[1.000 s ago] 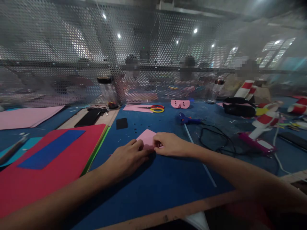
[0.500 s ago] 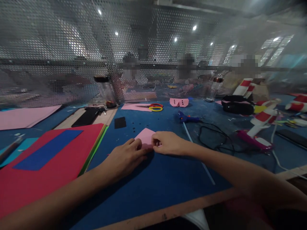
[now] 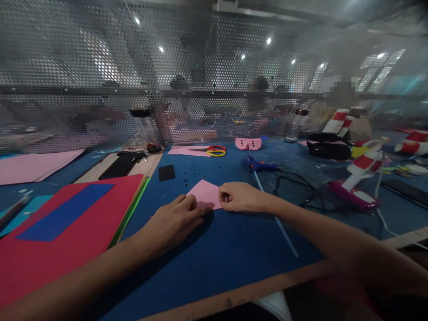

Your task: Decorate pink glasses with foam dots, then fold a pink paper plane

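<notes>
A small piece of pink paper (image 3: 204,193) lies on the blue tabletop between my hands, one corner pointing away from me. My left hand (image 3: 177,218) holds its left side, fingers curled and pressed onto it. At the paper's right edge, my right hand (image 3: 239,197) is closed, with thumb and fingers pinching the edge. The fingertips of both hands partly cover the paper. Beyond it lie a small black paper square (image 3: 166,172) and several tiny black bits.
Red paper sheets (image 3: 83,209) with a blue strip (image 3: 67,211) lie left. Scissors (image 3: 216,150) rest on pink paper behind. A blue glue gun (image 3: 259,164), its cord and a glue stick (image 3: 284,236) lie right. A perforated metal screen (image 3: 200,67) closes off the back.
My right hand has slid slightly right along the pink paper, uncovering more of it. My left hand has stayed nearly in place. The view has shifted a little.
</notes>
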`<move>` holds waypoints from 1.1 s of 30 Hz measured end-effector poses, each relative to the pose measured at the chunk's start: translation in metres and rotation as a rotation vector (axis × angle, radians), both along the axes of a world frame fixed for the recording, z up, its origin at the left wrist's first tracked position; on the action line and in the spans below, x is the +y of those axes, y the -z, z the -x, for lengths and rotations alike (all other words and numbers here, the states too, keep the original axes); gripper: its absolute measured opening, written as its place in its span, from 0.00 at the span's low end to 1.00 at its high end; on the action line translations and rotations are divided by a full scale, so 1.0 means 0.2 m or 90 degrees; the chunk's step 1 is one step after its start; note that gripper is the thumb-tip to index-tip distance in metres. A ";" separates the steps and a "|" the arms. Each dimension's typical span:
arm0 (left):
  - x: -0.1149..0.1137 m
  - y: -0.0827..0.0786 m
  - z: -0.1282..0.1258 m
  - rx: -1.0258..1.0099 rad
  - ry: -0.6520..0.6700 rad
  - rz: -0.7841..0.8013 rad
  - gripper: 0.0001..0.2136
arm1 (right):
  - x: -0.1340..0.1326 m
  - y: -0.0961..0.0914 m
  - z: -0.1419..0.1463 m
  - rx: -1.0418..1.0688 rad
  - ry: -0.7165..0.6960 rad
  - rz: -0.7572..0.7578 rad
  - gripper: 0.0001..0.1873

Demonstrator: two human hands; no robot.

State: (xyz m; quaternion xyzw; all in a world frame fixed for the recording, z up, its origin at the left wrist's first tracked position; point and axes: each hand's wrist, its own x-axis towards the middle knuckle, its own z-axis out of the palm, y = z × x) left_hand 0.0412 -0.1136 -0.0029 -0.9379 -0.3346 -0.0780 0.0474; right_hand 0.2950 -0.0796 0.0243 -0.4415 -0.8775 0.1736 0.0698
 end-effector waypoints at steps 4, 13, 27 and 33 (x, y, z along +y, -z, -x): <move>0.00 0.00 0.00 0.003 -0.003 0.001 0.19 | 0.01 0.00 -0.04 0.004 0.013 0.002 0.04; 0.00 0.00 0.00 -0.005 -0.009 0.023 0.20 | -0.02 -0.05 -0.13 -0.018 0.070 0.032 0.05; 0.00 0.00 0.00 -0.023 -0.013 0.031 0.21 | 0.01 -0.09 -0.26 -0.072 0.088 0.080 0.05; 0.00 -0.01 0.00 -0.018 -0.011 0.038 0.20 | 0.02 -0.10 -0.28 -0.089 0.073 0.095 0.06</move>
